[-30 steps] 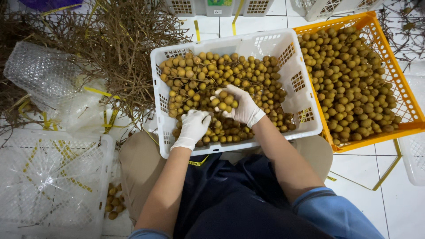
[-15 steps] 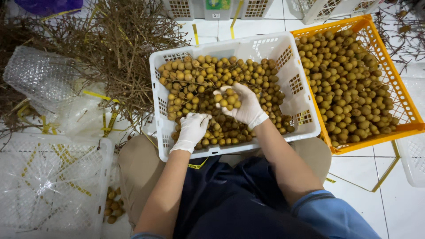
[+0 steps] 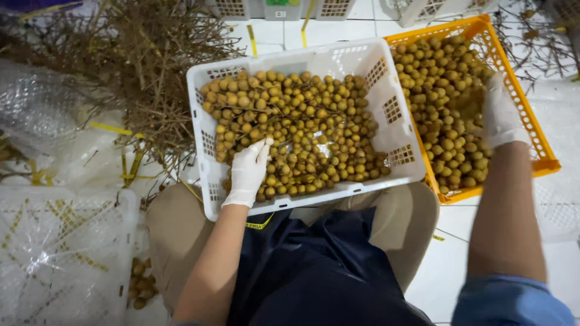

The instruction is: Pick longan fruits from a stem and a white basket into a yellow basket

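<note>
A white slotted crate (image 3: 396, 111) rests on my lap, filled with small round tan fruits (image 3: 314, 127), some still on thin stems. My left hand (image 3: 249, 172), in a white glove, lies on the fruit at the crate's near left corner, fingers extended. An orange crate (image 3: 531, 130) heaped with loose tan fruits (image 3: 444, 90) stands to the right. My gloved right hand (image 3: 498, 115) is over the orange crate's far side, blurred, its fingers among the fruit; whether it holds any cannot be told.
A pile of bare dry twigs (image 3: 139, 66) lies at the upper left beside clear plastic bags (image 3: 36, 115). A plastic-covered white crate (image 3: 60, 253) sits at lower left, with a few fruits (image 3: 142, 284) beside it. More white crates (image 3: 272, 7) line the far edge on the tiled floor.
My right hand left the white crate with a cluster of fruit and swung right over the orange crate. My left hand stayed on the fruit at the white crate's near left.
</note>
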